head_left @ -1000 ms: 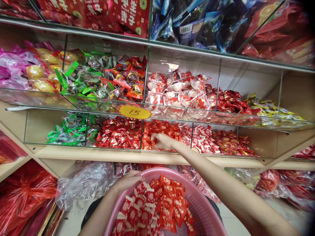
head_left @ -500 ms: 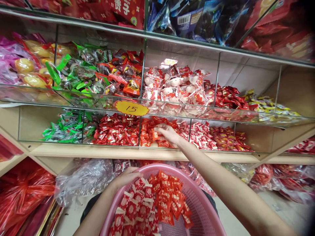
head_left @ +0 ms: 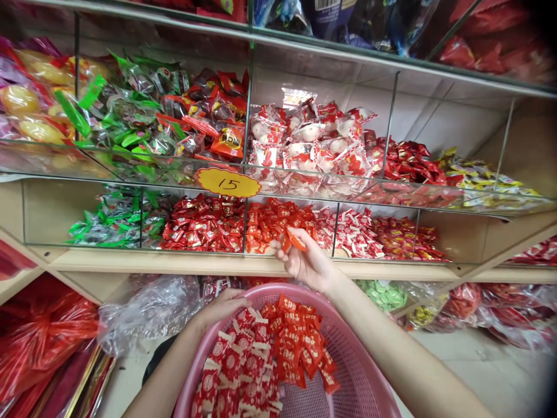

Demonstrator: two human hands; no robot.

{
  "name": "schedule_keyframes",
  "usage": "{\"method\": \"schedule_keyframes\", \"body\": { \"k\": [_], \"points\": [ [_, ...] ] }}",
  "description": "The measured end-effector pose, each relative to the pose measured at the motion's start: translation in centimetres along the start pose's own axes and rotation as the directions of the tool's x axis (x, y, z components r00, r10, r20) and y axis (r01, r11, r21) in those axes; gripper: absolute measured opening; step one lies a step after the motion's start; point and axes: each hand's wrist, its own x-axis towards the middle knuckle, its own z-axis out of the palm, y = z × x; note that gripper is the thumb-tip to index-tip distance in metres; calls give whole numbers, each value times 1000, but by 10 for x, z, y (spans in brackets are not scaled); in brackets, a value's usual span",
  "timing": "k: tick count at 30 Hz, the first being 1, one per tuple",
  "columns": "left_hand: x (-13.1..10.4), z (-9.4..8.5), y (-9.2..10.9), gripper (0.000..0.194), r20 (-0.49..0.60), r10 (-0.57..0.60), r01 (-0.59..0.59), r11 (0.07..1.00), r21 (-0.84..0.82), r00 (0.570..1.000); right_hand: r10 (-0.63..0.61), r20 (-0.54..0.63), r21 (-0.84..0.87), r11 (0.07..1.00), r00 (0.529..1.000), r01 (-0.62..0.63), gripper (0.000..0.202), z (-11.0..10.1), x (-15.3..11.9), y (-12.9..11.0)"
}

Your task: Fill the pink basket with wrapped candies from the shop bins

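My right hand [head_left: 304, 260] is closed on a couple of orange-red wrapped candies [head_left: 296, 240], between the lower shelf and the basket. Behind it, more orange-red candies [head_left: 274, 216] lie heaped in a bin. My left hand [head_left: 224, 306] grips the far left rim of a pink plastic basket [head_left: 361, 371]. Inside, red-and-white wrapped candies [head_left: 237, 371] fill the left part, and orange-red candies [head_left: 298, 342] lie in the middle.
Clear dividers split the shelves into bins of wrapped sweets, with green packets [head_left: 117, 217] at left. A yellow price tag [head_left: 228, 183] reads 15. Below the wooden shelf edge [head_left: 152, 262] sit a clear plastic bag [head_left: 148, 316] and a red bag [head_left: 39, 337].
My right hand has come back from the orange-red candy bin toward the basket, with candies in its fingers. My left hand stays on the rim. The view has shifted slightly.
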Motion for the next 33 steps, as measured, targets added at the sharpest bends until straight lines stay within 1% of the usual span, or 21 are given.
{"method": "schedule_keyframes", "body": {
  "k": [3,7,11,14,19,26,29,33],
  "points": [
    [2,0,-2,38,19,9,-9,1000,0,1000,42,3,44,998,999,-42,21,-7,-22,23],
    [2,2,-3,38,9,7,-7,1000,-2,1000,101,-36,74,992,994,-98,23,-29,-37,49],
    [1,2,-3,41,-5,-12,12,1000,-2,1000,106,-118,68,993,987,-98,19,-50,-45,62],
    [0,2,-3,40,-11,-24,24,1000,3,1000,119,-189,52,992,975,-112,16,-60,-50,67],
    [-1,2,-1,39,-36,-46,47,999,2,998,156,-309,24,987,938,-156,20,-65,-60,73],
    [-5,3,6,41,-20,-55,55,998,1,998,211,-367,-88,962,906,-260,33,-66,-73,83],
    [-5,3,8,41,-25,-61,61,998,4,998,218,-356,-96,959,909,-268,32,-65,-80,85],
    [-6,3,8,40,-26,-46,46,999,7,999,202,-318,-66,970,926,-234,21,-65,-88,82]
  ]
}}
